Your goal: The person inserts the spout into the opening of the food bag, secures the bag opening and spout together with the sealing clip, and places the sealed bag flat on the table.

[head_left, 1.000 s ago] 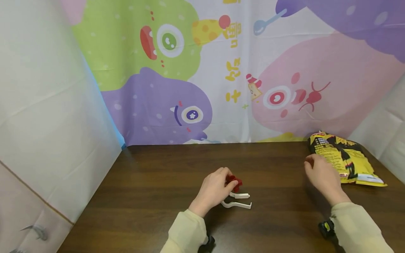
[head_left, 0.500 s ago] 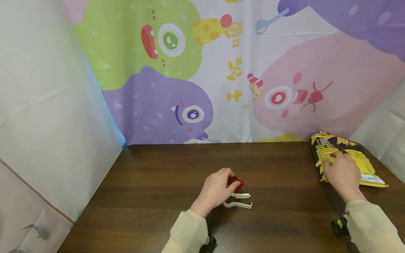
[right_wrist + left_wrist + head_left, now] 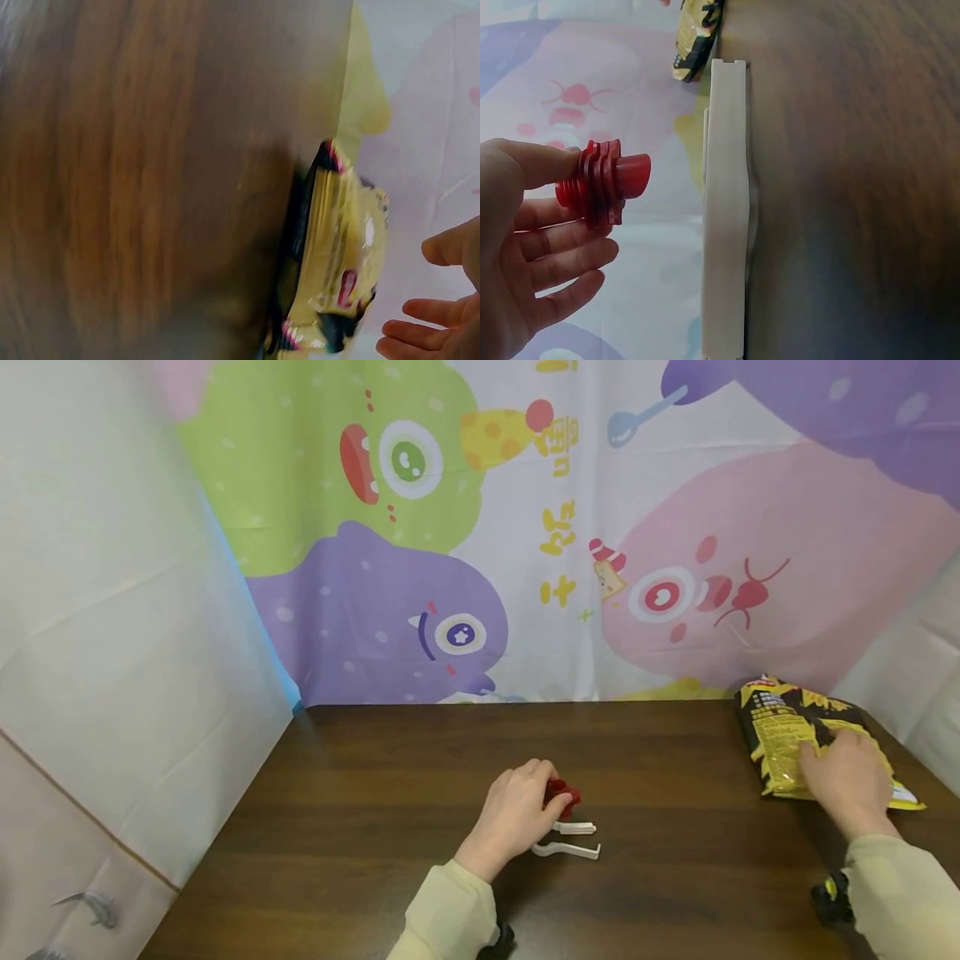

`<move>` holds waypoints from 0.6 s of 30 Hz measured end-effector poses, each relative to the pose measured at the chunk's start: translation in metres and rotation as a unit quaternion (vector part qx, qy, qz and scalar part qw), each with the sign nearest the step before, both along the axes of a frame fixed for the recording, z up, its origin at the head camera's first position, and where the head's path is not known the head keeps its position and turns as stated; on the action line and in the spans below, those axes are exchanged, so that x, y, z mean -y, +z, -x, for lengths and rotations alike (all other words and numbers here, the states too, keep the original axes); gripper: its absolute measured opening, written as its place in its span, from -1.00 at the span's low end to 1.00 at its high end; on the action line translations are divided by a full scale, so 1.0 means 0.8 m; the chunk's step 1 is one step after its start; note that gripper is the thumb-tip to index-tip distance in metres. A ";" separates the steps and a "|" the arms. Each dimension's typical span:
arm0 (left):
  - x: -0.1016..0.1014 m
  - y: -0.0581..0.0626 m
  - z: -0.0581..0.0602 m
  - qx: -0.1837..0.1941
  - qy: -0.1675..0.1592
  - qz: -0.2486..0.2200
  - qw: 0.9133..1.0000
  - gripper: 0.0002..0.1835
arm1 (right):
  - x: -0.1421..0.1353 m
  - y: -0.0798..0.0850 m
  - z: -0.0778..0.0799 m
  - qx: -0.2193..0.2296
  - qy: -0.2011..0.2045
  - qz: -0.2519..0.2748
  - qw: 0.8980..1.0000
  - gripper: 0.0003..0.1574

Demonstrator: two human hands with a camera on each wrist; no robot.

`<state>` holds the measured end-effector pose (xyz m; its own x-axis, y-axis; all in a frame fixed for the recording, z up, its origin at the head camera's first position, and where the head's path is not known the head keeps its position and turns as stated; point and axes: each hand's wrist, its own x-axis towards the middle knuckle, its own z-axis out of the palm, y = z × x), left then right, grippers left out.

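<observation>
Between thumb and fingers, my left hand [image 3: 513, 814] pinches a red plastic spout [image 3: 634, 176] with ribbed flanges and a short tube. The head view shows only part of the red spout [image 3: 564, 795] past the thumb. Below it on the table lies a white plastic clip [image 3: 727, 210] with two arms spread apart; its left end is hidden by the hand in the head view. At the right, my right hand [image 3: 851, 781] hovers over a yellow and black snack bag [image 3: 776, 739]. In the right wrist view its fingers [image 3: 427, 309] are loosely spread, apart from the bag [image 3: 337, 240].
The dark wooden table [image 3: 375, 760] stretches across the view. Behind it hangs a cloth [image 3: 555, 643] printed with cartoon monsters. White cloth walls [image 3: 112, 527] close off both sides, and the bag lies near the back right corner.
My right hand has moved right, from beside the bag's left edge to over its middle. The left hand stays nearly in place, pinching the red spout.
</observation>
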<state>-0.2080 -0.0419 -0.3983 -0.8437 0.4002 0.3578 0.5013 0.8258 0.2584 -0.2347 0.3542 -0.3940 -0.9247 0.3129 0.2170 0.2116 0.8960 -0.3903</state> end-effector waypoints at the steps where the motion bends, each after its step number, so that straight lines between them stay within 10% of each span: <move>1: 0.000 0.000 -0.001 -0.005 0.000 0.004 1.000 -0.75 | -0.003 -0.001 0.000 0.005 -0.005 0.001 1.000 -0.22; 18: 0.000 -0.001 -0.004 -0.060 -0.002 0.036 0.998 -0.75 | -0.053 -0.019 0.011 0.118 -0.148 0.026 0.982 -0.14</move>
